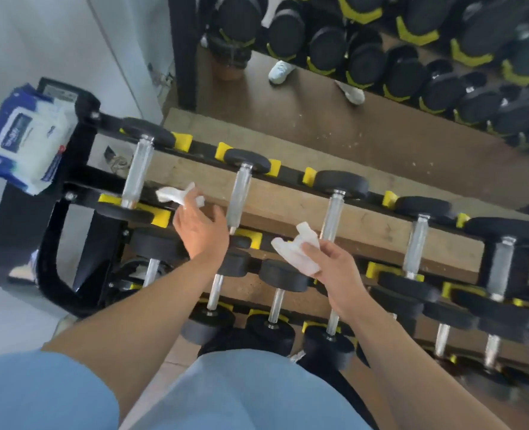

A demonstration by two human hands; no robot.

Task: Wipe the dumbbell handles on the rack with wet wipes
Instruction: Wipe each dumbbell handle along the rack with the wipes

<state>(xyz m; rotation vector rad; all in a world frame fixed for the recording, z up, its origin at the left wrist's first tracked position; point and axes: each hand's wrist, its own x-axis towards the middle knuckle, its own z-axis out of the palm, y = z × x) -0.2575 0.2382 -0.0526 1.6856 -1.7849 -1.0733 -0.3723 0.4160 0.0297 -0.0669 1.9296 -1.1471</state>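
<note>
Chrome-handled dumbbells with black round heads sit in yellow cradles on a black steel rack (80,184), tiered, top row running left to right across the head view.

Head view, findings:

- Left hand (199,226) is raised over the gap between the first chrome handle (137,169) and the second chrome handle (240,193) of the top row. Its fingertips pinch a crumpled white wet wipe (171,193); the remaining fingers look loosely curled. The wipe hangs just beside the first handle; whether it touches it cannot be told.
- Right hand (331,265) holds a second bunched white wipe (297,252) between thumb and fingers, near the lower end of the third chrome handle (334,215), apparently apart from it.
- Blue-and-white pack of wet wipes (24,141) rests on the rack's left end post.
- Lower tiers carry further dumbbells with bare chrome handles. A wall mirror (319,119) behind the rack reflects more weights and white shoes.

Assessment: the step in hand appears to be positioning between handles on the top row, neither wipe being wrapped round a bar. Progress cannot be judged, since no handle shows visible wetness.

Next move, as judged: each hand should bring its wipe down onto the nearest handle, close round the bar, and draw along its length between the heads.
</note>
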